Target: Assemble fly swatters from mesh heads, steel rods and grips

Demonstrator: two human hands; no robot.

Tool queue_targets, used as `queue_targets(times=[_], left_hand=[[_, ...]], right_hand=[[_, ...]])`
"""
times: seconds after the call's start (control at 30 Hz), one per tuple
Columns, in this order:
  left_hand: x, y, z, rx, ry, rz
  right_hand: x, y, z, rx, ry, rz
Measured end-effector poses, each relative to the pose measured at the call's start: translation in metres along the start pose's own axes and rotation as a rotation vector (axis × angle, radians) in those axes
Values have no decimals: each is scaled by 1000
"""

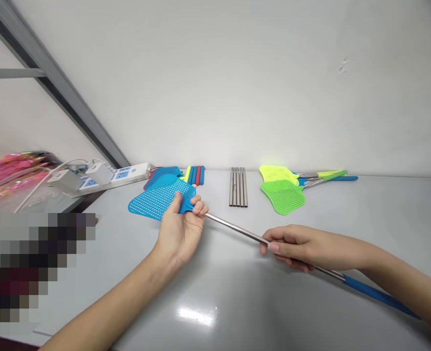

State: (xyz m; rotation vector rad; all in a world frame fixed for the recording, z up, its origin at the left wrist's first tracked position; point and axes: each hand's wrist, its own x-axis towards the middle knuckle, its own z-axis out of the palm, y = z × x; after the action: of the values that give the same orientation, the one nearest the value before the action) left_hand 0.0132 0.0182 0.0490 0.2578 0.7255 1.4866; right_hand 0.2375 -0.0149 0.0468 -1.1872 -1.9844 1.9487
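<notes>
Two hands hold one blue fly swatter (237, 228) in the head view, slanting across the front of the grey counter (215, 297). The left hand (182, 222) is curled closed around the neck, where the blue mesh head (153, 200) meets the metal rod, with its thumb against the mesh. The right hand (293, 246) is closed more lightly farther down, the rod pinched between thumb and bent fingers. Beyond it runs the blue handle (379, 295); whether its far end goes behind the forearm I cannot tell.

The rod looks smooth and slim, so the right fingers could slide along it if they pulled without squeezing harder. The neck is probably the weak spot: a hard sideways bend there might crack the plastic or work the joint loose.

The mesh head overlaps a stack of loose heads (162, 176) in view, though contact is unclear; a low sweep leftward could drag those along, with the short coloured grips (196, 175) beside them. Five or so metal tubes (238, 187) lie behind the rod and, being round, could roll if knocked. Swung right, the rod might jostle the green swatter (284, 197) lying over the yellow one (276, 171).
</notes>
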Motion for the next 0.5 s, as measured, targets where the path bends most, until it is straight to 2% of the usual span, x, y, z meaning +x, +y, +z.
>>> queue_targets(times=[0.1, 0.2, 0.3, 0.4, 0.5], left_hand=[[1, 8, -2, -28, 19, -47], [8, 17, -5, -26, 38, -130], [19, 28, -7, -32, 6, -136], [28, 40, -8, -15, -4, -3], [35, 44, -8, 58, -37, 210]], right_hand=[[11, 10, 20, 303, -3, 0], [20, 20, 44, 675, -97, 44], [23, 25, 57, 816, -215, 113], [24, 27, 56, 905, -219, 130], [25, 30, 52, 955, -245, 142]])
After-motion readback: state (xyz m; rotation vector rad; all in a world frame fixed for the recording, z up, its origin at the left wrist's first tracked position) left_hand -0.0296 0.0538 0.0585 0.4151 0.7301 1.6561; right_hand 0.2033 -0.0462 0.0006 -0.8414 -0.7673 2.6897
